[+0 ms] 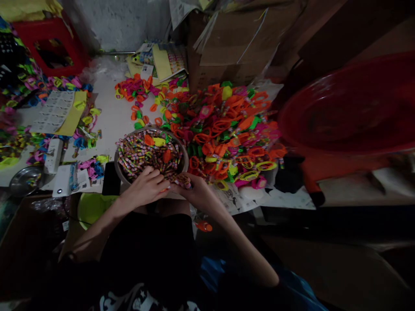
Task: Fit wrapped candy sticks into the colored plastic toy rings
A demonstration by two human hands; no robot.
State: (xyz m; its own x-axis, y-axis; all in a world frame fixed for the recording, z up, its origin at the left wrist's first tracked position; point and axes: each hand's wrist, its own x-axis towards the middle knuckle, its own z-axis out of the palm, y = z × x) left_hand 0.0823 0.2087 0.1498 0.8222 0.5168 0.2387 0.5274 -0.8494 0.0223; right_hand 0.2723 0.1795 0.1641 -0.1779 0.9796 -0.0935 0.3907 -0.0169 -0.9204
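A round metal bowl [184, 166] at the table's front edge is full of small, striped, wrapped sticks [132, 151] that look like candy rolls. Several orange, yellow and green plastic pieces lie on top of them. My right hand [196, 190], at the bowl's front right, is closed round a bunch of the striped sticks [184, 180]. Over the bowl's front rim, my left hand [147, 185] has its fingers curled together close to the right hand. A bit of orange shows at its fingertips, but what it pinches is too small to make out.
Right of the bowl rises a large heap of bright plastic watch-like pieces [223, 129]. Cardboard boxes [233, 43] stand behind it, and a large red basin [350, 108] is at right. A dark phone [111, 179], a power strip [53, 155] and a small metal bowl [24, 181] are at left.
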